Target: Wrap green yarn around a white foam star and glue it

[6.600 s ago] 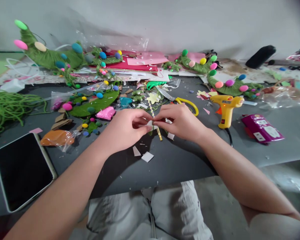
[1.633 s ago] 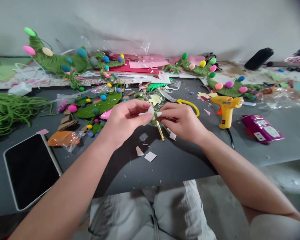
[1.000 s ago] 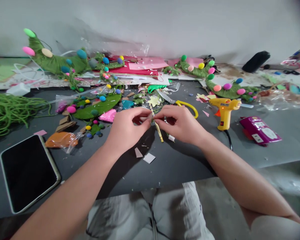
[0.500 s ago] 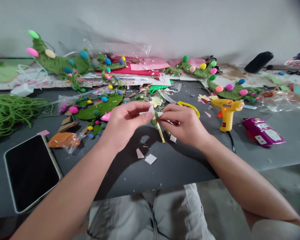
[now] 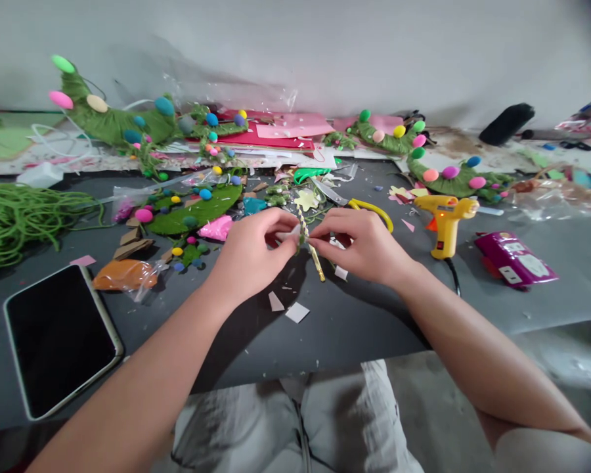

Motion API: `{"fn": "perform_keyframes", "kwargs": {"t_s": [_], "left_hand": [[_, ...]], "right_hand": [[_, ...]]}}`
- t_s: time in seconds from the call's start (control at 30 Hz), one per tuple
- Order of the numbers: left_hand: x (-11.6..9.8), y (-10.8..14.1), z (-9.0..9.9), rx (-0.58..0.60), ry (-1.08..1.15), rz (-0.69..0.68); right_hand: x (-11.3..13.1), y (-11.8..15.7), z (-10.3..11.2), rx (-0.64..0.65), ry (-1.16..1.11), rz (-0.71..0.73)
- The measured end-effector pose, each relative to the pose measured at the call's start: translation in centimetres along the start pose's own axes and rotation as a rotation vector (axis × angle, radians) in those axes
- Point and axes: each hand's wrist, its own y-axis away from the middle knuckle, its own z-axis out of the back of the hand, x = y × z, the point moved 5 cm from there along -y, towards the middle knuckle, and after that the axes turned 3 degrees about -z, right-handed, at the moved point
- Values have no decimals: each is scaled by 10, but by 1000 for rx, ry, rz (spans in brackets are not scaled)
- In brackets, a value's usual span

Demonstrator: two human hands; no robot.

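Note:
Between the thumb and fingers of my left hand [image 5: 253, 253] is a small white star-shaped flower [image 5: 291, 234], now turned edge-on and partly covered. A bit of green yarn [image 5: 302, 239] shows at its right side, by both sets of fingertips. My right hand [image 5: 362, 246] is closed in a pinch against that green bit; whatever lies inside the pinch is too small to make out. Below the fingertips a patterned pencil [image 5: 317, 264] with a gold end lies on the dark table. White paper scraps [image 5: 297, 313] are just in front of the hands.
A yellow glue gun [image 5: 446, 223] stands at right, beside a purple packet [image 5: 515, 258]. Yellow-handled scissors [image 5: 372, 209] lie behind my right hand. At left are a tablet [image 5: 62, 341], an orange bag [image 5: 125, 276] and green yarn strands [image 5: 29, 223]. Green crescents [image 5: 118, 121] with colored balls line the back.
The white flower has turned from facing me to edge-on and sits slightly lower left. My hands have drawn a little apart, so more of the pencil shows.

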Motion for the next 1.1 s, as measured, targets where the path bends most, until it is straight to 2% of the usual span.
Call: {"fn": "perform_keyframes", "kwargs": {"t_s": [0.13, 0.23, 0.3, 0.37, 0.47, 0.53, 0.63, 0.77, 0.83, 0.9, 1.0, 1.1], "left_hand": [[-2, 0, 8, -170, 82, 15], [-1, -1, 10, -187, 209, 49], [1, -3, 9, -119, 314, 80], [2, -3, 3, 23, 359, 106], [5, 0, -6, 212, 239, 97], [8, 1, -10, 248, 138, 78], [10, 1, -9, 201, 38, 63], [2, -1, 1, 3, -50, 6], [-2, -1, 7, -106, -24, 8], [-3, -1, 9, -167, 50, 29], [-1, -1, 9, -165, 190, 64], [3, -3, 6, -92, 310, 102]], "right_hand": [[5, 2, -3, -17, -15, 30], [4, 2, -4, -4, -44, 20], [-1, 1, -5, 22, -75, -13], [-6, 0, -5, 43, -82, -31], [-8, 0, -3, 40, -32, -2], [-8, 0, -2, 31, 12, 8], [-5, 0, -1, 17, 34, -8], [1, 1, -2, 17, -13, 8], [3, 2, -4, 18, -31, 30], [4, 2, -5, 9, -35, 46], [3, 0, -5, 0, -50, 40], [0, 0, -5, 18, -80, 19]]}}
